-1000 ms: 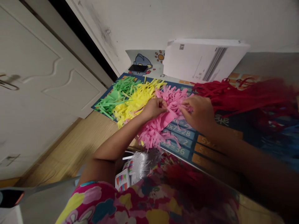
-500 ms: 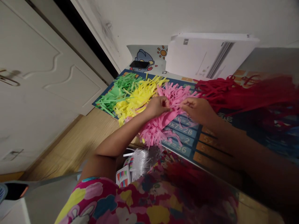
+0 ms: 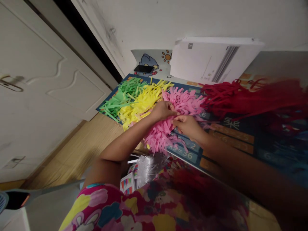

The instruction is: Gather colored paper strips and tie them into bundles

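Observation:
A pink paper tassel [image 3: 184, 98] with fringed ends lies across the dark blue printed mat [image 3: 190, 155]. My left hand [image 3: 163, 109] pinches its middle, thumb and forefinger together. Close beside it my right hand [image 3: 189, 126] is also closed on the pink paper, with its fingertips nearly meeting the left hand's. Exactly what part the right fingers grip is partly hidden. To the left lie a yellow fringed tassel [image 3: 146, 98] and a green one [image 3: 128, 93]. Red fringed paper [image 3: 223, 94] spreads out on the right.
A white box [image 3: 214, 61] leans against the wall behind the mat. A dark phone [image 3: 143, 69] rests at the back left. Silver fringe [image 3: 145, 168] and a printed packet [image 3: 128, 183] sit below the table's front edge. A white door [image 3: 43, 64] stands at left.
My right hand has moved left and slightly down along the pink tassel, closer to my left hand. The left hand stays on the tassel's middle.

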